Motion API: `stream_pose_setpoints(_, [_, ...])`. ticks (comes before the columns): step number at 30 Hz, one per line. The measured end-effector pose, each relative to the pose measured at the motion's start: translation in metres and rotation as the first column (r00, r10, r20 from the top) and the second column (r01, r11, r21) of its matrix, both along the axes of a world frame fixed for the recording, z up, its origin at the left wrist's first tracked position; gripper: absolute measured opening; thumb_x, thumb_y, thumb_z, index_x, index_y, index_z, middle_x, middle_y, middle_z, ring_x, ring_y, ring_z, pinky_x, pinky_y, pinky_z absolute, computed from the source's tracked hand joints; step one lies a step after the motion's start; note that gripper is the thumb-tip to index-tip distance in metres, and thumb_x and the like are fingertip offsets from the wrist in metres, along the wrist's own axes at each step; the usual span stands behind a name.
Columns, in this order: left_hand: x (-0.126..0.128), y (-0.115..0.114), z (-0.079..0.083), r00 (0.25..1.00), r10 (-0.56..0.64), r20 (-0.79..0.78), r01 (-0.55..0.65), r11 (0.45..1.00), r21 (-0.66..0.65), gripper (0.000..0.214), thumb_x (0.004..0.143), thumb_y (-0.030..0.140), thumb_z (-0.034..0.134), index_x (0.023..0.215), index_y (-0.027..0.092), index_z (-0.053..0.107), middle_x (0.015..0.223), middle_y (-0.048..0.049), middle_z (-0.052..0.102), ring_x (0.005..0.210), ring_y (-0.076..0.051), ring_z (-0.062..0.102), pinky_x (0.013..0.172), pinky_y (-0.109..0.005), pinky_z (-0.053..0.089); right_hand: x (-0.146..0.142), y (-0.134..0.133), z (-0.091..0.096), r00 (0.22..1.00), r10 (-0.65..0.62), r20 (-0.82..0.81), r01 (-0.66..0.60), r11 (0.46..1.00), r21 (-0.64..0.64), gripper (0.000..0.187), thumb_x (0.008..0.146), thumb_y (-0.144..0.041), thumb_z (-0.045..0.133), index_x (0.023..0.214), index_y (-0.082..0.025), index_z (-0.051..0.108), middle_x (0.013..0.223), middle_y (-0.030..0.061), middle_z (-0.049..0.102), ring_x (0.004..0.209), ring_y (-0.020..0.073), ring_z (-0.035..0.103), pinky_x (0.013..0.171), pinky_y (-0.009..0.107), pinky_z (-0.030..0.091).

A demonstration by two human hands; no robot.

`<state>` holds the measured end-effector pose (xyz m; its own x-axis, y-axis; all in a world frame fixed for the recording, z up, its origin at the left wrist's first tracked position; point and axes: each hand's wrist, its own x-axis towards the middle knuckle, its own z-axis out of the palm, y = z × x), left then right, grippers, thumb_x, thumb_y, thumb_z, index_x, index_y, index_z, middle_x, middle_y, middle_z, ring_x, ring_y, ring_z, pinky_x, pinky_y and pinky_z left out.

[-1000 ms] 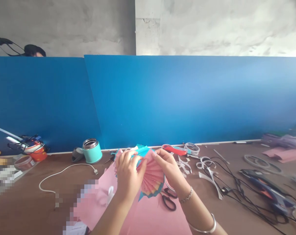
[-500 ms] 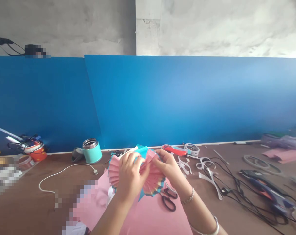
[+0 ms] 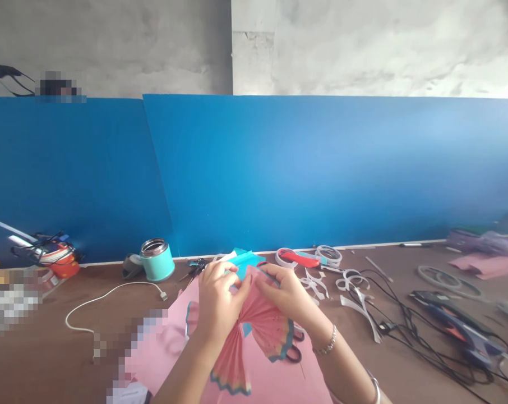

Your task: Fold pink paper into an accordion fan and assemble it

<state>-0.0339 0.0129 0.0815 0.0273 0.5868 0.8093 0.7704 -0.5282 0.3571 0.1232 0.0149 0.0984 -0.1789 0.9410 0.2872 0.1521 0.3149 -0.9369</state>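
My left hand (image 3: 217, 299) and my right hand (image 3: 281, 291) both pinch the top of a pleated pink paper fan (image 3: 258, 331) with a blue zigzag edge, held just above the table. The fan's folds hang down and spread toward me, one lobe below each hand. It hangs over a large pink paper sheet (image 3: 165, 348). Black-handled scissors (image 3: 295, 350) lie partly under the fan's right lobe. A turquoise paper piece (image 3: 242, 258) sits just beyond my fingers.
A teal tin (image 3: 157, 260) and a white cable (image 3: 111, 294) lie at the left. White tape rings and paper strips (image 3: 346, 280), black cords and a glue gun (image 3: 460, 331) crowd the right. A blue partition (image 3: 321, 168) walls the back of the brown table (image 3: 47, 359).
The fan was fanned upward in a half circle between my hands. Now its folds have dropped and hang downward in two lobes while both hands pinch the top.
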Motion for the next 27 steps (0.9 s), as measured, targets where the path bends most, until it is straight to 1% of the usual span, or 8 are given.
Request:
stream_pose_setpoints(4, [0.002,-0.003,0.002,0.995,0.082,-0.059,-0.076,0.993,0.093,0.032,0.081,0.026,0.061,0.05,0.02,0.054,0.08,-0.0039,0.064,0.09,-0.021,0.058,0.08,-0.036,0.04,-0.002,-0.002,0.0,1.0,0.002,0.015,-0.002,1.0,0.02,0.015,0.072,-0.029,0.061,0.078,-0.017,0.069,0.066,0.0004,0.06,0.065,0.0157,0.049,0.058,0.025,0.041])
stream_pose_setpoints(11, [0.002,-0.005,0.005,0.993,-0.086,-0.086,0.085,0.996,-0.006,0.015,0.085,0.023,0.054,0.072,0.021,0.062,0.09,-0.0047,0.062,0.098,-0.021,0.054,0.086,-0.037,0.041,0.004,-0.002,0.002,0.997,-0.081,0.007,0.08,0.994,0.078,0.049,0.072,-0.022,0.059,0.122,-0.025,0.056,0.078,0.0002,0.064,0.07,0.0168,0.054,0.063,0.028,0.045])
stream_pose_setpoints(17, [-0.003,-0.003,0.005,0.997,-0.068,-0.026,0.068,0.998,0.013,0.012,0.085,0.021,0.052,0.091,0.021,0.062,0.099,-0.0067,0.062,0.102,-0.023,0.054,0.091,-0.04,0.041,0.008,-0.001,0.009,0.99,-0.113,0.089,0.104,0.989,0.102,0.024,0.075,-0.02,0.053,0.096,-0.019,0.066,0.075,0.0017,0.062,0.063,0.0147,0.05,0.056,0.025,0.041])
stream_pose_setpoints(21, [-0.02,0.005,0.009,0.977,0.12,0.175,-0.145,0.979,0.142,0.05,0.082,0.027,0.056,0.129,0.016,0.042,0.126,-0.0159,0.051,0.12,-0.029,0.044,0.1,-0.047,0.035,0.011,0.0,0.01,0.989,-0.135,0.063,0.131,0.989,0.064,0.013,0.077,-0.023,0.053,0.083,-0.018,0.063,0.068,-0.0014,0.055,0.059,0.0119,0.044,0.053,0.022,0.036])
stream_pose_setpoints(22, [-0.026,0.008,0.01,0.958,0.166,0.232,-0.195,0.974,0.111,0.056,0.081,0.03,0.057,0.132,0.016,0.039,0.13,-0.0174,0.048,0.124,-0.03,0.041,0.102,-0.049,0.033,0.012,0.001,0.009,0.99,-0.136,0.044,0.133,0.989,0.061,0.012,0.076,-0.024,0.053,0.081,-0.018,0.062,0.067,-0.0021,0.054,0.058,0.0114,0.043,0.052,0.021,0.035])
stream_pose_setpoints(24, [-0.04,0.014,0.012,0.912,0.211,0.353,-0.193,0.977,-0.085,0.06,0.08,0.038,0.059,0.132,0.016,0.04,0.132,-0.0187,0.048,0.126,-0.032,0.04,0.101,-0.049,0.034,0.014,0.004,0.006,0.99,-0.138,0.015,0.137,0.989,0.054,0.01,0.076,-0.027,0.055,0.078,-0.018,0.06,0.064,-0.0033,0.05,0.056,0.0104,0.04,0.05,0.02,0.032])
stream_pose_setpoints(25, [-0.047,0.016,0.013,0.889,0.199,0.412,-0.114,0.968,-0.222,0.058,0.079,0.042,0.059,0.129,0.017,0.044,0.126,-0.018,0.053,0.121,-0.032,0.045,0.097,-0.048,0.038,0.015,0.005,0.004,0.99,-0.139,0.003,0.139,0.989,0.046,0.01,0.077,-0.028,0.055,0.077,-0.018,0.058,0.062,-0.004,0.047,0.054,0.0099,0.038,0.049,0.02,0.031])
stream_pose_setpoints(27, [-0.058,0.018,0.016,0.851,0.119,0.511,0.138,0.889,-0.436,0.047,0.081,0.049,0.056,0.118,0.02,0.054,0.112,-0.0133,0.063,0.109,-0.029,0.056,0.087,-0.04,0.045,0.017,0.008,0.002,0.991,-0.131,-0.024,0.132,0.991,0.025,0.013,0.078,-0.031,0.055,0.08,-0.018,0.057,0.062,-0.0045,0.046,0.054,0.0097,0.037,0.049,0.02,0.03])
